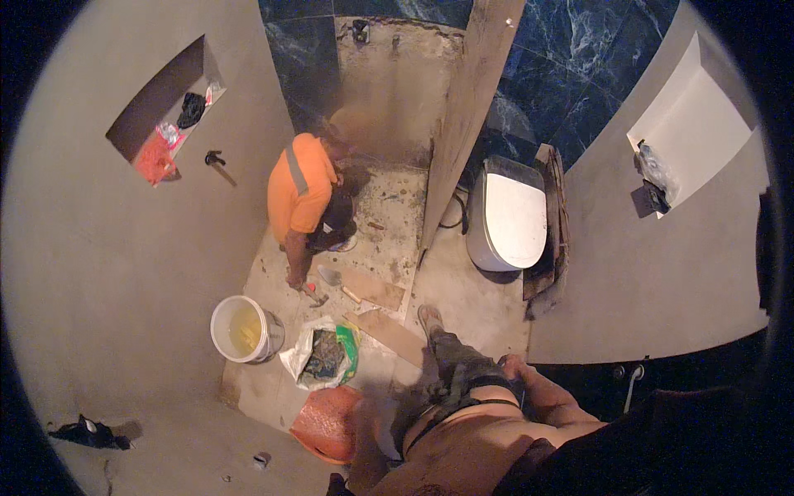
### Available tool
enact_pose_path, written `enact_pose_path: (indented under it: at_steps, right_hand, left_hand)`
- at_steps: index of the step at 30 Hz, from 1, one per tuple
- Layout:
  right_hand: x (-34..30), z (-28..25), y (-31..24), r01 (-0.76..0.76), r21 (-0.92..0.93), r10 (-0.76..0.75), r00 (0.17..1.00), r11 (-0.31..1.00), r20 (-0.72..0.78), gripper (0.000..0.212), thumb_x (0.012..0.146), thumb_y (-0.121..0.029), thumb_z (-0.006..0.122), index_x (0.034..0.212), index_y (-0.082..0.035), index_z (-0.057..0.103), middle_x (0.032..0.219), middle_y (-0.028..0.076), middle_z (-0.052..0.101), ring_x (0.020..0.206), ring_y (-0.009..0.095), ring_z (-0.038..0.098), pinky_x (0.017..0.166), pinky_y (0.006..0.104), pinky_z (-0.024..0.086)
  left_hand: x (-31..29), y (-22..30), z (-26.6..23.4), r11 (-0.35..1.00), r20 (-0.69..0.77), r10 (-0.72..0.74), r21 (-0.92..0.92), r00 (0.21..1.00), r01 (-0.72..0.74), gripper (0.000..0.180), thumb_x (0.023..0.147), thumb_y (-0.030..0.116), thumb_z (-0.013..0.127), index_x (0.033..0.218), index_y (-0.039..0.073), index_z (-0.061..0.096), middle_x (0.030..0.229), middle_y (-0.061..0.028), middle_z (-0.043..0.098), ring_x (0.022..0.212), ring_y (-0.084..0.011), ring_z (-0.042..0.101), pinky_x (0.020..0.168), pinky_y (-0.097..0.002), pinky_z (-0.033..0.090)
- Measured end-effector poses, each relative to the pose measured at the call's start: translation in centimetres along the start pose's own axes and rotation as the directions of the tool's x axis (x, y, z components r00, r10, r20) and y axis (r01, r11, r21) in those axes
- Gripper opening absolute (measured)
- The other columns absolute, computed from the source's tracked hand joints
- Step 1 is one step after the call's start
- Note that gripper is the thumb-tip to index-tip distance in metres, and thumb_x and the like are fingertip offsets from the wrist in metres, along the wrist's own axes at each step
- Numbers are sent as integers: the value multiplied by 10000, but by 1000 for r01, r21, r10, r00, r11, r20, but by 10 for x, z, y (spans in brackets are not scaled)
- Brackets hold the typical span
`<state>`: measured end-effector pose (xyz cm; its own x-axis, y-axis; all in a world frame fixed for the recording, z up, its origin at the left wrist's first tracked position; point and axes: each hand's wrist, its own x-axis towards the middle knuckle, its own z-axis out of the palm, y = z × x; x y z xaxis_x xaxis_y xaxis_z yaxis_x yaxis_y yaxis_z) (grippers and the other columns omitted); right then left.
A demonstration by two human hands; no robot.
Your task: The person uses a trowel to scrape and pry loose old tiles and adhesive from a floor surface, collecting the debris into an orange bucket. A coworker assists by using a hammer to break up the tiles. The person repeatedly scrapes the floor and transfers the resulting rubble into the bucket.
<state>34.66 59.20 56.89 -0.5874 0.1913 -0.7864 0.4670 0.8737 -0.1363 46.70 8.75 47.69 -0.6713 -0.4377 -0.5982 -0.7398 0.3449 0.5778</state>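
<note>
My right hand (pixel 514 366) is at my hip, fingers closed on the waistband of my dark trousers (pixel 463 364). Low in the view, motion smears my left hand (pixel 376 422) beside my other hip, and its fingers cannot be made out. An orange-red basin (pixel 325 420) lies on the floor close to that hand. Just beyond it, an open white and green sack (pixel 318 355) holds dark grey material. To the sack's left stands a white bucket (pixel 246 329) with yellowish contents.
A co-worker in an orange shirt (pixel 299 186) crouches ahead, one hand by a hammer (pixel 314 294). A trowel (pixel 331 277) and flat boards (pixel 389 335) lie on the stained floor. Beyond a partition (pixel 467 116) is a toilet (pixel 514 215). Wall niches (pixel 699 124) hold bags.
</note>
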Motion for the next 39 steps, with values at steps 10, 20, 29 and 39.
enact_pose_path:
  at_steps: [10, 20, 29, 39]
  right_hand:
    - [181, -93, -44, 497, -97, -506, 856, 862, -108, 336, 804, -364, 727, 989, -85, 758, 768, 169, 734, 706, 283, 732, 712, 375, 597]
    - [187, -228, -175, 425, -37, -419, 902, 905, 105, 399, 871, -408, 684, 1058, -57, 652, 817, 169, 680, 827, 306, 689, 817, 426, 552]
    - [215, -199, -311, 708, -182, -702, 704, 682, 106, 727, 860, -422, 673, 1418, -21, 435, 1240, 279, 605, 1164, 416, 595, 1029, 456, 470]
    - [190, -209, -345, 680, -233, -692, 721, 695, 40, 645, 857, -409, 648, 1344, 4, 555, 1134, 313, 670, 1136, 438, 629, 984, 472, 504]
  left_hand:
    - [-13, 72, 34, 991, 61, -52, 126, 997, 44, 197, 921, 272, 643, 928, 92, 721, 719, -61, 640, 639, -251, 619, 643, -401, 514]
    - [-43, 126, 116, 968, 44, -28, 251, 999, 16, 208, 927, 263, 641, 871, 88, 738, 652, -40, 632, 577, -223, 613, 597, -385, 511]
    - [17, 175, 76, 983, -130, -181, -32, 975, 179, 197, 927, 239, 647, 859, 77, 735, 651, -34, 630, 585, -209, 611, 596, -378, 506]
    - [51, 157, 13, 953, -261, -251, -235, 932, 191, 186, 926, 213, 655, 845, 65, 732, 649, -28, 628, 595, -194, 608, 595, -370, 501]
